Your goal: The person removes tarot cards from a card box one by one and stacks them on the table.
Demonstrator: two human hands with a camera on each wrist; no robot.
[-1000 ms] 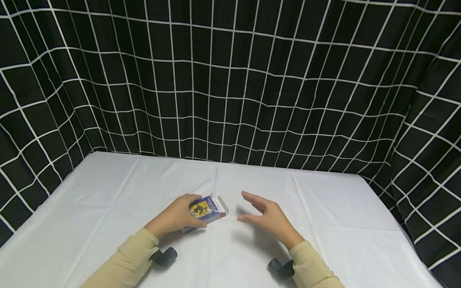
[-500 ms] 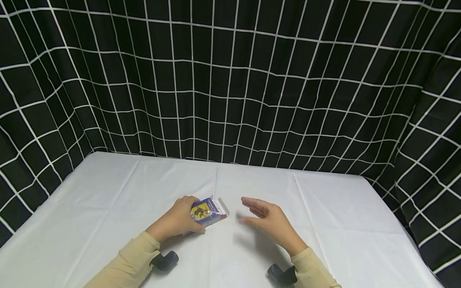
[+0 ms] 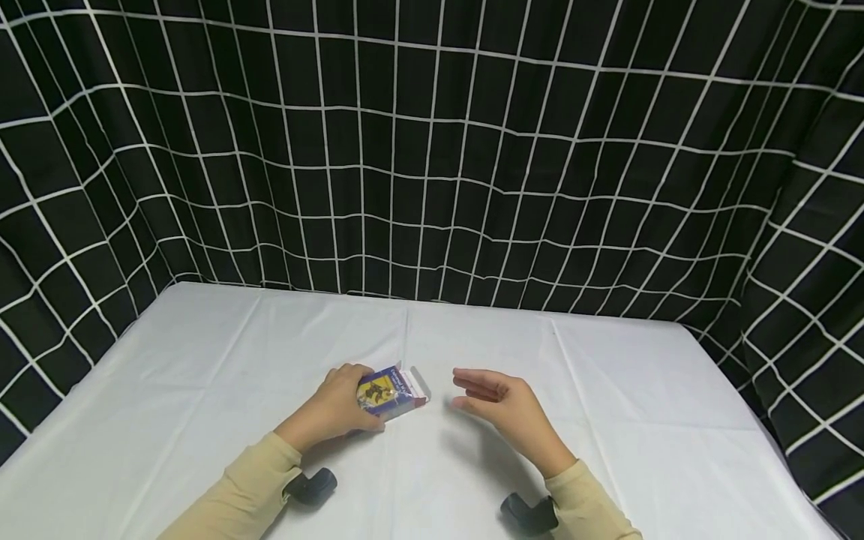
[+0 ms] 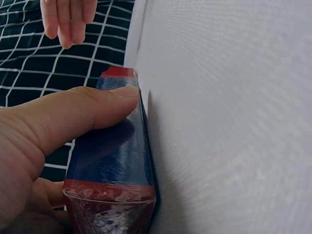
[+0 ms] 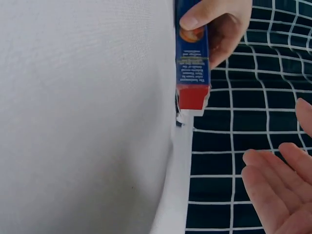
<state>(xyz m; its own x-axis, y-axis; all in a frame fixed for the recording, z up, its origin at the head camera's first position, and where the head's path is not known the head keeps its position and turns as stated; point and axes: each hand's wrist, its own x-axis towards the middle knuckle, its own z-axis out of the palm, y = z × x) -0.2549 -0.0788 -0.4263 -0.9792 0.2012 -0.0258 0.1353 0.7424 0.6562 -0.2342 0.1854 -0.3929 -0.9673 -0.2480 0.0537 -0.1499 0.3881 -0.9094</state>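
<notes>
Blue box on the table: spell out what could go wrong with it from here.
The flap stands open on the end of the blue box facing the right grip, so anything inside might slide out if it tilts. Only the left grip holds the box, and its glossy wrap could let it slip.

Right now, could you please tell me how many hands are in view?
2: the left hand, gripping the blue printed cardboard box, and the right hand, to the box's right and not touching it.
</notes>
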